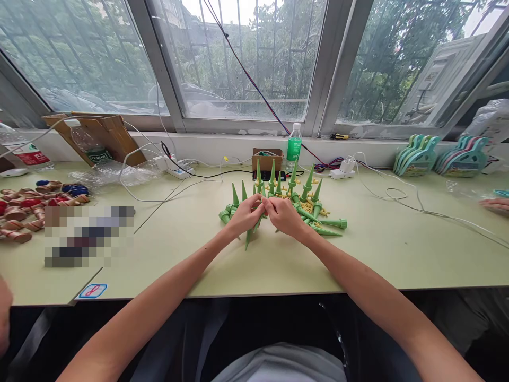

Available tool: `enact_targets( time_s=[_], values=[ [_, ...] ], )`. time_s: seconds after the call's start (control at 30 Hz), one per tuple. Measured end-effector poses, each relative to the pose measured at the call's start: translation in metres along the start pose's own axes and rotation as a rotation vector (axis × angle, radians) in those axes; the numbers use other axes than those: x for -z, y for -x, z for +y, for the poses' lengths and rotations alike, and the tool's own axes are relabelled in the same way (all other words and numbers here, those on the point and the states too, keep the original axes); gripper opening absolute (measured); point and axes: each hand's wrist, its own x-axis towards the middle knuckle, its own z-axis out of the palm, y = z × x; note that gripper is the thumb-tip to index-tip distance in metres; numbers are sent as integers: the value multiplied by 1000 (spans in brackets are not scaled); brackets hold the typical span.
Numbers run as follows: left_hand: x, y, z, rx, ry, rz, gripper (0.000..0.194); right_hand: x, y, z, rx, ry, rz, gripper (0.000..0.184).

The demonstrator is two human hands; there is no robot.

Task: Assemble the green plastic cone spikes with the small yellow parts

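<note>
My left hand (245, 215) and my right hand (284, 216) meet at the middle of the pale green table (369, 249), fingers curled. Between them they hold a green cone-shaped spike (250, 236) whose tip points down toward me. Just behind the hands several more green spikes (296, 183) stand upright, and others lie flat on the right (330, 223). Small yellow pieces (308, 207) are scattered among them. What my right fingertips pinch is too small to make out.
A cardboard box (267, 157) and a green bottle (294, 144) stand by the window sill. Power strips (177, 168) and cables run along the back. Wooden toys (27, 209) lie far left, stacked colourful items (415, 154) far right. Another person's hand (495, 204) rests at the right edge.
</note>
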Motion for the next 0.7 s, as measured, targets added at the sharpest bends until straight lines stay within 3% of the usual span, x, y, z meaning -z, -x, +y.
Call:
enact_targets(
  time_s=[0.7],
  values=[
    [1,-1,-3,2,-30,-12,33,0,0,0,-7,8,-18,48]
  ],
)
